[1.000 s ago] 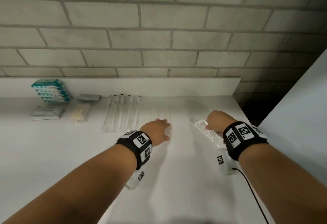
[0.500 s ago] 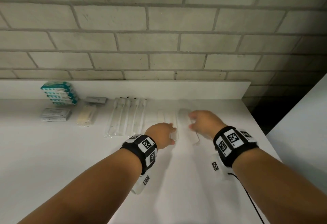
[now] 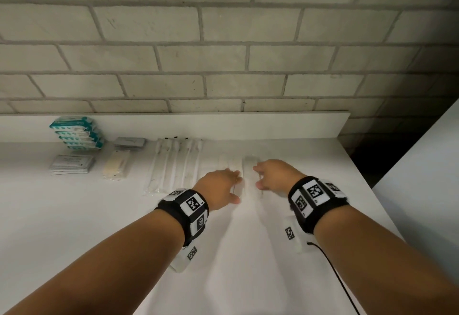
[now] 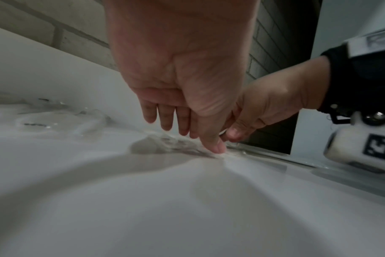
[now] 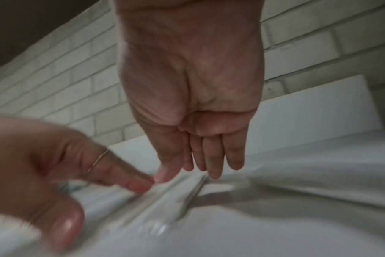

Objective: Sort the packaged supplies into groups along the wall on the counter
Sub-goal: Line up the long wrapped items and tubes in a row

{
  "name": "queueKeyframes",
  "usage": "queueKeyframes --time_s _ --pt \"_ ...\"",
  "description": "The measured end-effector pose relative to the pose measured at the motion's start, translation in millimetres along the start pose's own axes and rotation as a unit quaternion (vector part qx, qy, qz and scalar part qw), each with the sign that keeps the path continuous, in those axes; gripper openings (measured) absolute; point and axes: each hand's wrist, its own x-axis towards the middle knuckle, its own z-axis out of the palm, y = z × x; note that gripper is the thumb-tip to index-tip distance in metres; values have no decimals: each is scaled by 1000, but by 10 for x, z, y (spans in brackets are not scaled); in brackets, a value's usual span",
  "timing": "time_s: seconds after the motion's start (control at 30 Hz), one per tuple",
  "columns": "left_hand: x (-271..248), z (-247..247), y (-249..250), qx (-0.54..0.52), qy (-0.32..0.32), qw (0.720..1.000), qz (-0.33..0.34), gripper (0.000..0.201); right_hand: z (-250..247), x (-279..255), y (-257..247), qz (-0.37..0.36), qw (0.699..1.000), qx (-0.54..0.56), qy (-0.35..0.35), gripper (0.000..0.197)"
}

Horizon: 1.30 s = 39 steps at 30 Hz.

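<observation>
A long clear plastic packet (image 3: 249,174) lies flat on the white counter (image 3: 74,215), beside two similar clear packets (image 3: 226,163). My right hand (image 3: 257,176) touches its right edge with straight fingers (image 5: 213,167), the thumb down on the wrap (image 5: 178,191). My left hand (image 3: 236,186) rests at its left edge, fingers extended and thumb tip (image 4: 218,147) pressing down on the wrap. Neither hand is curled round the packet. In the left wrist view the right hand (image 4: 264,107) sits just behind the left thumb.
Sorted groups line the backsplash (image 3: 248,125): a stack of teal packs (image 3: 75,133), white sachets (image 3: 70,164), grey packets (image 3: 129,142), a beige packet (image 3: 116,166), and several long swab packets (image 3: 175,163). The counter ends at right beside a dark gap (image 3: 387,155).
My right hand carried the clear packet from the counter's right side leftward and laid it next to the other clear packets. The left hand stayed beside them, shifting only slightly.
</observation>
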Motion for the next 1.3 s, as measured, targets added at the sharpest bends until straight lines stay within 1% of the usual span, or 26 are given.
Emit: queueKeyframes --time_s 0.07,0.13,0.17,0.2,0.27,0.3,0.33,0.4,0.47,0.5,0.53,0.57,0.6,0.63,0.67,0.7,0.73,0.8,0.83,0.9,0.97,1.03,1.23,1.3 --pt "42 0 49 42 -11 999 6 61 -134 -89 161 33 997 52 44 49" --pt "84 4 90 65 -26 998 -6 58 -240 -174 340 85 993 38 73 39" --pt "100 9 106 65 -30 997 -16 57 -264 -227 402 110 992 9 60 34" --pt "114 20 118 64 -29 997 -22 56 -261 -279 436 128 991 -21 29 32" --pt "132 44 131 59 -23 998 -28 55 -200 -376 461 146 987 -53 -36 39" --pt "137 49 135 54 -19 998 -29 54 -146 -403 481 147 986 -57 -48 43" --pt "143 53 137 52 -15 998 -29 54 -89 -405 510 144 987 -57 -46 45" --pt "137 39 159 50 2 998 -22 54 -31 -367 570 145 988 -52 -24 44" --pt "119 37 218 52 23 998 7 55 -32 -310 620 157 986 -50 -24 35" --pt "108 42 260 59 25 997 29 55 -45 -280 636 161 985 -54 -20 24" --pt "98 50 305 71 21 996 48 55 -76 -265 645 164 984 -63 -14 10" --pt "97 62 347 87 10 994 61 55 -108 -248 659 169 984 -62 -4 7" --pt "102 73 378 103 -2 992 67 54 -135 -204 681 170 984 -49 15 17" --pt "109 78 404 113 -13 991 68 52 -185 -180 666 171 984 -28 33 21" --pt "119 82 419 116 -19 991 67 50 -233 -162 638 163 985 -4 56 19" --pt "127 82 430 116 -22 991 65 48 -274 -139 600 155 985 27 70 12" --pt "139 85 434 116 -23 991 64 46 -298 -112 568 148 983 80 74 12" --pt "160 92 434 120 -23 990 63 43 -273 -87 521 133 972 178 69 35" --pt "163 93 433 122 -25 990 62 43 -247 -78 511 126 973 182 67 43" --pt "167 102 429 120 -26 990 63 44 -184 -74 501 93 989 99 66 49" --pt "164 121 423 115 -22 991 64 46 -88 -110 445 60 998 0 26 51" --pt "156 133 414 109 -24 992 61 49 9 -107 404 41 998 -47 -4 55" --pt "159 111 407 117 -24 991 59 51 25 -29 482 46 997 -59 17 57" --pt "169 123 402 107 -21 993 52 53 -4 -72 551 57 997 -25 41 58"
